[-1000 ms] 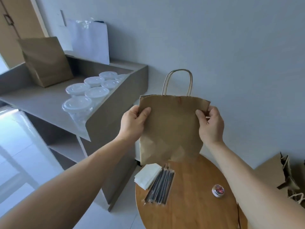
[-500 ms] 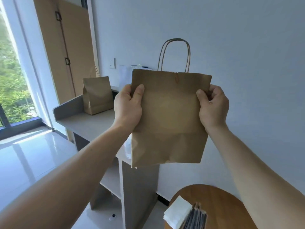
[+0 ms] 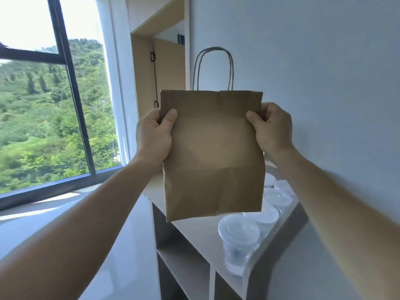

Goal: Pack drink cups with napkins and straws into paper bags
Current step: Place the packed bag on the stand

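I hold a flat brown paper bag (image 3: 213, 152) upright in the air, its twisted handles pointing up. My left hand (image 3: 154, 137) pinches the bag's left edge near the top. My right hand (image 3: 270, 128) pinches the right edge at about the same height. Below and to the right, several clear lidded drink cups (image 3: 239, 237) stand in a row on the grey shelf unit (image 3: 194, 232); the bag hides part of the row. No napkins or straws are in view.
A large window (image 3: 49, 109) fills the left side, with a glossy white floor (image 3: 65, 213) below it. Wooden cabinet doors (image 3: 166, 68) stand behind the bag. A plain grey wall (image 3: 324, 61) is on the right. The shelf unit has open compartments underneath.
The bag has been raised and my view has swung up and left. The round table with napkins and straws has left the view; the window has come in.
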Tool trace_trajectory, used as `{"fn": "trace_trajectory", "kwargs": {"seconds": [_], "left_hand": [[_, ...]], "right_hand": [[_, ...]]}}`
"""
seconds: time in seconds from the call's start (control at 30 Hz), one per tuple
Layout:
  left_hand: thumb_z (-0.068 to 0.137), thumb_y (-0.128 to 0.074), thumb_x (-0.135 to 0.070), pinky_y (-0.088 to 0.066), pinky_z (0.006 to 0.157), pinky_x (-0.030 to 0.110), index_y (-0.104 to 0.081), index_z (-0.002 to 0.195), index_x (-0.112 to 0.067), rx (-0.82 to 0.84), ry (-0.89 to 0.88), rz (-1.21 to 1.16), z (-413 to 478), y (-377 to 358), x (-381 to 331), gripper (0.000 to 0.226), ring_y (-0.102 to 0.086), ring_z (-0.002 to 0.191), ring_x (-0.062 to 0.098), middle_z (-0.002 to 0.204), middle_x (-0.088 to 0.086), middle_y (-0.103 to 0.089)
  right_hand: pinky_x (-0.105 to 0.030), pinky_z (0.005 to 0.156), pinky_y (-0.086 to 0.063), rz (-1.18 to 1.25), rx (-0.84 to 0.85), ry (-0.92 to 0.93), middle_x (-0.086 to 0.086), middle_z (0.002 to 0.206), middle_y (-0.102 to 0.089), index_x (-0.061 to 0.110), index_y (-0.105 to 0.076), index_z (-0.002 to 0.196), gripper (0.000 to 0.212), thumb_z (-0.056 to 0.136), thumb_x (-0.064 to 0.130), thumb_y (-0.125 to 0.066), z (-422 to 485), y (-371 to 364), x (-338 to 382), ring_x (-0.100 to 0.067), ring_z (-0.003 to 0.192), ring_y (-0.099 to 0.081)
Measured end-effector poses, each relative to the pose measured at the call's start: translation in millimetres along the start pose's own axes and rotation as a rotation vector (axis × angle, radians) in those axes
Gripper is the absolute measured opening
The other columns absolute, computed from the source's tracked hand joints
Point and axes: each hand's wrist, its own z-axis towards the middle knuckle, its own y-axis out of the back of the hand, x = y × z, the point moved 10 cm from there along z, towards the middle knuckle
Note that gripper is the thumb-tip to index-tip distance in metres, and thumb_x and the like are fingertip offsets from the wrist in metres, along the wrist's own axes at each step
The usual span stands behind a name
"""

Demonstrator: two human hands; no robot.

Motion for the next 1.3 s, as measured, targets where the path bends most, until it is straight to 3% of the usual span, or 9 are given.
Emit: {"fn": "trace_trajectory", "kwargs": {"seconds": [0.27,0.4,0.47,0.57,0.77,0.93,1.07,1.17,1.3], "left_hand": [[0.094,-0.066,-0.031,-0.052,0.053,0.019,-0.069,0.078,-0.025,-0.064,0.081,0.077,62.6,31.2,99.5,0.017,-0.063,0.064,0.004,0.070,-0.013,-0.069],[0.094,-0.066,-0.030,-0.047,0.050,0.011,-0.071,0.081,-0.028,-0.064,0.121,0.115,95.8,51.4,149.0,0.013,-0.063,0.059,-0.006,0.068,-0.021,-0.070],[0.093,-0.067,-0.030,-0.050,0.052,0.014,-0.071,0.081,-0.030,-0.073,0.132,0.106,115.4,65.3,176.4,0.013,-0.065,0.062,-0.003,0.070,-0.019,-0.071],[0.093,-0.068,-0.031,-0.050,0.054,0.013,-0.071,0.078,-0.031,-0.070,0.135,0.111,146.8,80.4,216.5,0.015,-0.064,0.063,-0.003,0.070,-0.019,-0.071],[0.091,-0.071,-0.030,-0.054,0.055,0.017,-0.072,0.072,-0.034,0.004,0.161,0.111,209.1,100.4,294.4,0.019,-0.067,0.065,0.001,0.074,-0.012,-0.074],[0.091,-0.069,-0.032,-0.058,0.074,0.043,-0.073,0.079,-0.019,0.062,0.224,0.198,244.6,110.2,356.8,0.019,-0.071,0.079,0.026,0.083,0.008,-0.074],[0.090,-0.071,-0.032,-0.054,0.062,0.022,-0.071,0.072,-0.037,0.083,0.203,0.258,259.0,114.6,382.7,0.018,-0.068,0.070,0.003,0.074,-0.012,-0.073],[0.089,-0.072,-0.033,-0.055,0.068,0.034,-0.075,0.077,-0.027,0.097,0.198,0.347,260.9,113.8,399.3,0.014,-0.069,0.073,0.015,0.072,-0.003,-0.073],[0.088,-0.072,-0.034,-0.050,0.060,0.029,-0.073,0.076,-0.018,0.094,0.131,0.386,258.7,106.5,403.6,0.020,-0.063,0.065,0.012,0.064,-0.005,-0.069]], "right_hand": [[-0.012,0.062,-0.044,-0.002,0.255,-0.098,0.014,0.079,-0.065,0.031,-0.060,0.078,0.017,0.088,0.023,-0.070,43.0,-134.0,-77.6,-0.006,0.075,-0.063],[-0.030,0.069,-0.054,-0.020,0.405,-0.178,0.003,0.082,-0.069,0.022,-0.065,0.078,0.012,0.086,0.018,-0.073,58.7,-203.1,-109.3,-0.019,0.080,-0.066],[-0.030,0.068,-0.053,-0.061,0.446,-0.170,0.004,0.077,-0.067,0.022,-0.064,0.073,0.016,0.085,0.018,-0.074,67.6,-237.5,-116.6,-0.016,0.077,-0.066],[-0.017,0.061,-0.044,-0.116,0.472,-0.173,0.013,0.068,-0.064,0.026,-0.061,0.065,0.025,0.084,0.016,-0.076,80.3,-285.9,-128.5,-0.004,0.067,-0.061],[-0.020,0.067,-0.046,-0.259,0.536,-0.258,0.007,0.073,-0.067,0.024,-0.066,0.068,0.022,0.078,0.012,-0.081,104.9,-378.3,-171.9,-0.006,0.068,-0.061],[-0.029,0.069,-0.053,-0.389,0.588,-0.277,0.001,0.063,-0.066,0.013,-0.067,0.074,0.014,0.077,0.010,-0.081,115.7,-441.7,-206.7,-0.013,0.059,-0.061],[-0.024,0.056,-0.049,-0.454,0.588,-0.239,0.001,0.069,-0.067,0.020,-0.063,0.074,0.021,0.078,0.005,-0.077,125.4,-475.5,-223.9,-0.014,0.061,-0.065],[-0.029,0.066,-0.055,-0.534,0.606,-0.191,-0.001,0.072,-0.069,0.022,-0.062,0.073,0.022,0.079,0.006,-0.075,130.5,-491.4,-230.9,-0.017,0.064,-0.067],[-0.034,0.076,-0.057,-0.595,0.587,-0.156,0.001,0.075,-0.072,0.025,-0.061,0.074,0.021,0.079,0.008,-0.073,136.7,-499.5,-236.9,-0.016,0.062,-0.070]]}}
